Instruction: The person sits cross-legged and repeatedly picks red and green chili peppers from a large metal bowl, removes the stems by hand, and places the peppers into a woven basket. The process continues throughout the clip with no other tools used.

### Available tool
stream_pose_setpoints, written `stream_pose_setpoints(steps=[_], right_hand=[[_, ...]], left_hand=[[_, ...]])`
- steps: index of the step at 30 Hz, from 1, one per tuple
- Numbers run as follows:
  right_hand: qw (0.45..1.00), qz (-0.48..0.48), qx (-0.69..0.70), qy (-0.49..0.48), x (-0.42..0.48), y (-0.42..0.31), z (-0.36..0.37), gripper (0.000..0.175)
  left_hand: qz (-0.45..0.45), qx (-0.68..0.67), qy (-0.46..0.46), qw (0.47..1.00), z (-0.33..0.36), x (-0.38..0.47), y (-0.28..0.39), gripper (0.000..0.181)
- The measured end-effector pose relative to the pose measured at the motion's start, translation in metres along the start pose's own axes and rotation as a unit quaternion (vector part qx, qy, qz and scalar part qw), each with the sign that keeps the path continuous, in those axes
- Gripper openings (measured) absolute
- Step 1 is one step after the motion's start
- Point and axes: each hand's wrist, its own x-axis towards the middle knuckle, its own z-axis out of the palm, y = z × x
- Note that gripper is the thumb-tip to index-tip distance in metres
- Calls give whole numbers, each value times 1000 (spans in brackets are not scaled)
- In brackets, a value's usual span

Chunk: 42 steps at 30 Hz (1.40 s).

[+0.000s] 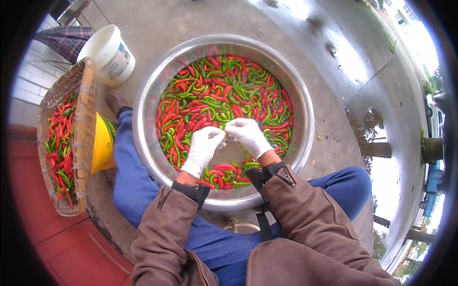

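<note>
A wide metal basin (pixel 147 150) stands between my legs, with red and green chili peppers (pixel 229 89) floating in water. My left hand (pixel 204 146), in a white glove, is over the near half of the basin, thumb and fingers pinched together. My right hand (pixel 249 135), gloved the same way, meets it fingertip to fingertip. A small bit of red, which looks like part of a chili pepper (pixel 225 133), shows where they meet; the fingers hide most of it. Below the hands, cloudy water (pixel 229 155) shows between the peppers.
At the left, a woven bamboo basket (pixel 85 143) of chili peppers rests tilted against a yellow bucket (pixel 103 143). Behind it are a white plastic bucket (pixel 114 66) and a folded plaid umbrella (pixel 66 41). Wet concrete (pixel 332 118) lies to the right.
</note>
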Motion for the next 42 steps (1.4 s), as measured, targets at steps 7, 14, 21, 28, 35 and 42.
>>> stream_pose_setpoints(steps=[7, 14, 21, 28, 35, 42], right_hand=[[994, -75, 43, -67, -13, -54, -35, 20], [955, -64, -281, 75, -13, -7, -19, 20], [994, -61, -42, -76, -9, -41, -36, 20], [943, -71, -313, 86, -8, 22, -19, 20], [997, -60, 45, -13, -9, -14, 1, 20], [992, -73, 11, 99, 11, 35, -18, 28]], left_hand=[[46, -55, -70, 995, -18, -11, 26, 26], [189, 358, 38, 914, 11, -15, -25, 47], [28, -181, -94, 979, -4, -11, -4, 27], [86, 253, 17, 963, 16, -11, -45, 35], [-55, -161, -49, 984, 15, -11, -10, 29], [-22, -71, 21, 997, 7, -14, 15, 22]])
